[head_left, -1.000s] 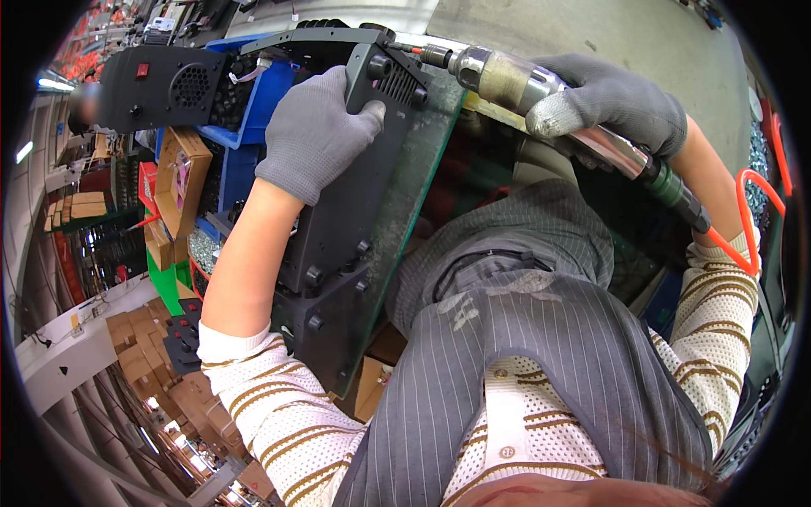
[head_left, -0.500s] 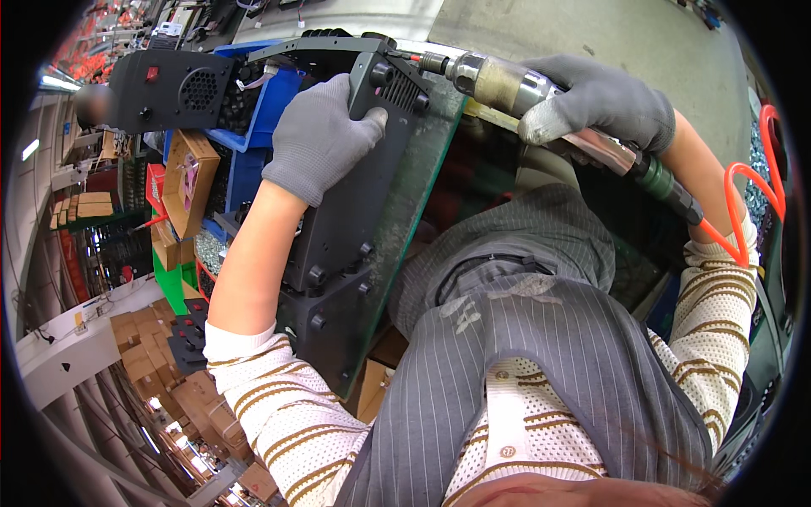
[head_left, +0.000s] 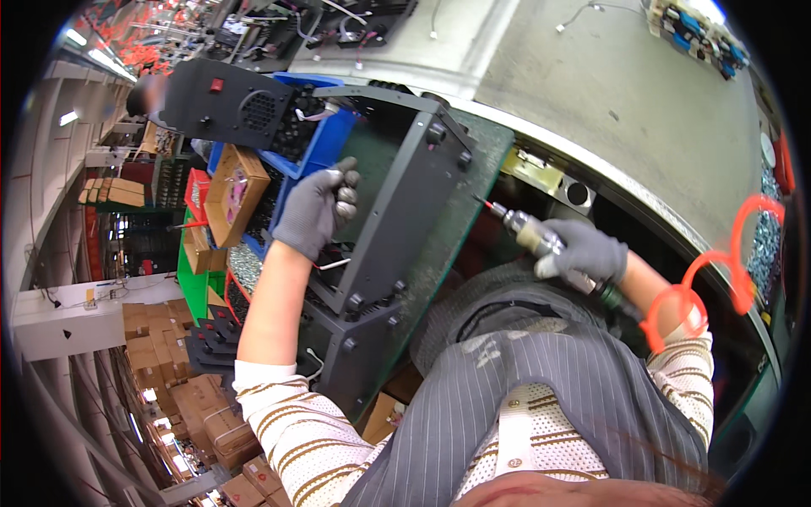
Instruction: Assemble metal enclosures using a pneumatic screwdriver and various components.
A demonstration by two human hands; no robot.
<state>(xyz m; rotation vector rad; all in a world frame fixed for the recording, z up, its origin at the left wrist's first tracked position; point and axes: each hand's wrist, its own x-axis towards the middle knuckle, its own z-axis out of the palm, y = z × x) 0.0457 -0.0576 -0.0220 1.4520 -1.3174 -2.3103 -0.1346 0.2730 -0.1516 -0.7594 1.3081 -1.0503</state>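
A black metal housing with knob-like round feet stands on the green glass-topped bench, its open side toward my left hand. My left hand, in a grey glove, is over that open side with fingers curled in; whatever they may hold is hidden. In my gloved right hand is an air screwdriver, its red-tipped bit pointing up-left, apart from the housing. A coiled orange hose runs from its back end. A second black housing sits nearer me.
Blue bins with small black parts stand left of the housing, beside a cardboard box and another black panel with a red switch. A metal-edged worktable lies beyond. Stacked cartons fill the lower left.
My right hand has drawn the screwdriver back from the housing, toward me. My left hand has let go of the housing's upper corner and curled its fingers. The view has shifted.
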